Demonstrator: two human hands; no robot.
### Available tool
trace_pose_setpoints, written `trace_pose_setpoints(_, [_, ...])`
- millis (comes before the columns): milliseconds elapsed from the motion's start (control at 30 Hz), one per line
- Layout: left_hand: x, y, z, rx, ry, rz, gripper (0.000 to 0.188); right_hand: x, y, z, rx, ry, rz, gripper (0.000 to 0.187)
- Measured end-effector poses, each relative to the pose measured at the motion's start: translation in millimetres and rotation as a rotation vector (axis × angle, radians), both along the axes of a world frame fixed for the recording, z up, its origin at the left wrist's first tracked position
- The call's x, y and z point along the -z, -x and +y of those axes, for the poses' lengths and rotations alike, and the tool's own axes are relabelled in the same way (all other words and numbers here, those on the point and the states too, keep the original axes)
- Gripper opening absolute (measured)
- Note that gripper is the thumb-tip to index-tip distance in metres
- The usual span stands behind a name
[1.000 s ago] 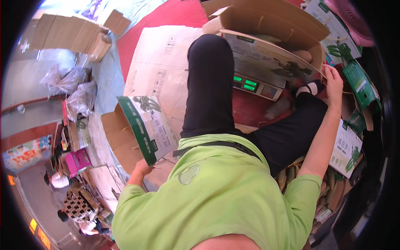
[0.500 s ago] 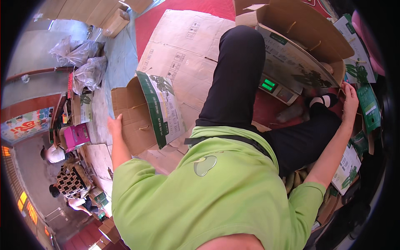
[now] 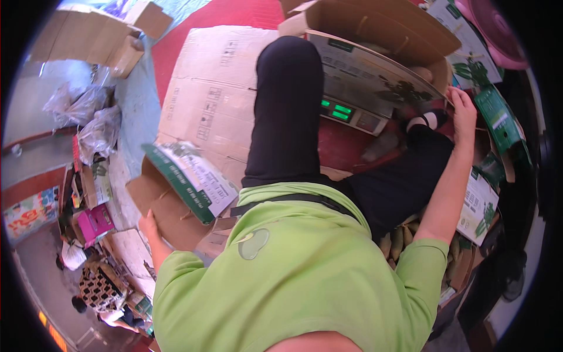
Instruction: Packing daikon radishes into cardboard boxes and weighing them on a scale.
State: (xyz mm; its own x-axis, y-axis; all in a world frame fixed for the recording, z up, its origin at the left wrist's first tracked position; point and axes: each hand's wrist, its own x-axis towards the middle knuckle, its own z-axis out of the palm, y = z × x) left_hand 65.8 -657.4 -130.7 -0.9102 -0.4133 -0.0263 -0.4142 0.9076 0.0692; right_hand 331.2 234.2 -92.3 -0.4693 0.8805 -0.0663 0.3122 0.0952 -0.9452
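My left hand grips the edge of a cardboard box piece with a green and white printed panel, tilted beside my left thigh. At the right, my right hand is closed on the near right corner of a large open carton. That carton sits on a scale with a lit green display, in front of my bent legs. Inside the carton a brownish rounded thing partly shows; most of its contents are hidden by the front wall.
Flattened cardboard lies left of my knee. Several long brownish tubers are beside my right thigh. Printed cartons and a pink basin-like thing stand at right. Plastic bags and other people are at left.
The box piece in my left hand has moved lower and tilted toward me, my left hand with it. My right hand stays at the carton's corner. The view has shifted to the right.
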Motion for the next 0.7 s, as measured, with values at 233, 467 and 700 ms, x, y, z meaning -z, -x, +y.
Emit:
trace_pose_setpoints(233, [40.0,-62.9,-93.4,-0.159,-0.657,0.084,0.041,-4.6,8.8,-7.3,-0.008,0.027,0.039,0.024])
trace_pose_setpoints(467, [-3.5,14.1,-30.6,-0.294,0.198,0.237,0.054,-17.9,7.1,-11.9,0.147,0.004,0.089,0.021])
trace_pose_setpoints(700, [-40.5,161.9,113.5,0.500,-0.062,0.501,0.047,-14.0,9.5,-0.5,0.225,0.050,0.036,0.026])
